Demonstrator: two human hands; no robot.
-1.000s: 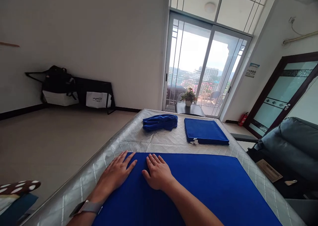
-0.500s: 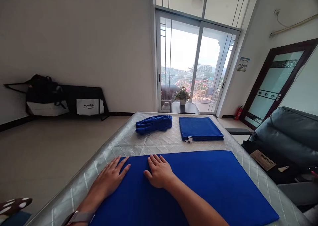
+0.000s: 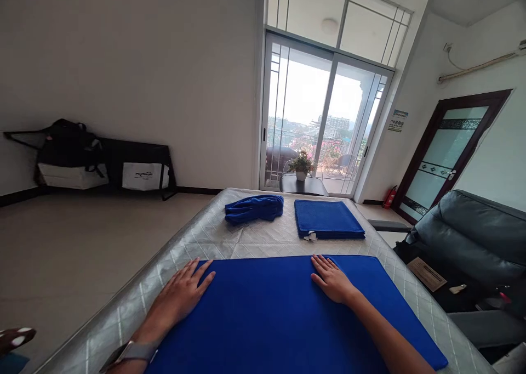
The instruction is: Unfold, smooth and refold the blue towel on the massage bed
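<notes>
A large blue towel (image 3: 271, 313) lies spread flat on the near part of a table covered in silvery quilted cloth (image 3: 255, 237). My left hand (image 3: 181, 294) rests flat, fingers apart, on the towel's far left corner. My right hand (image 3: 333, 281) lies flat with fingers stretched on the towel's far edge, right of the middle. Neither hand holds anything. A grey watch (image 3: 131, 353) is on my left wrist.
At the table's far end lie a crumpled blue towel (image 3: 253, 208) and a neatly folded blue towel (image 3: 327, 219). A small plant (image 3: 301, 165) stands beyond, before glass sliding doors. A dark sofa (image 3: 468, 237) is at the right; bags (image 3: 94, 160) line the left wall.
My right hand has slid to the right along the towel's far edge, away from my left hand, which has stayed at the left corner.
</notes>
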